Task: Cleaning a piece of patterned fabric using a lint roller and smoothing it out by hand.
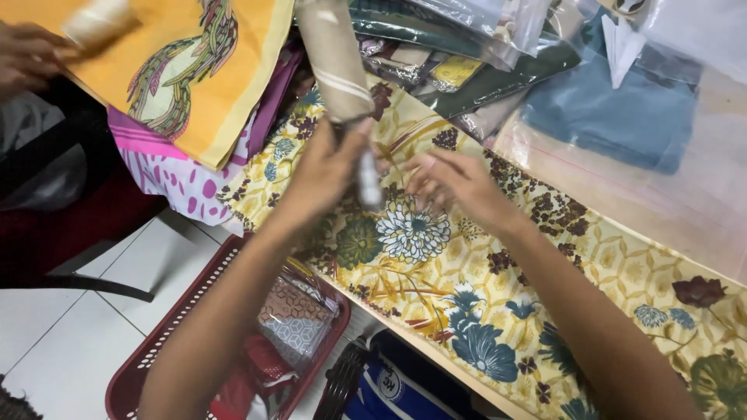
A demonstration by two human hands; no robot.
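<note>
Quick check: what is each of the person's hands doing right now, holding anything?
Left hand: closed around a rolled beige cloth.
Right hand: open, fingers spread over the yellow floral fabric, holding nothing.

My two hands [327, 167] [459, 187], one roll [338, 66], one floral cloth [482, 311], one red basket [156, 342], one co-worker's hand [27, 54], one blue bagged cloth [615, 117].

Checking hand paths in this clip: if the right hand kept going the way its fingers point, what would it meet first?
The right hand points leftward toward the left hand, which grips a rolled beige cloth. It would most likely first meet the roll's lower end or the left hand's fingers, though depth is unclear.
</note>
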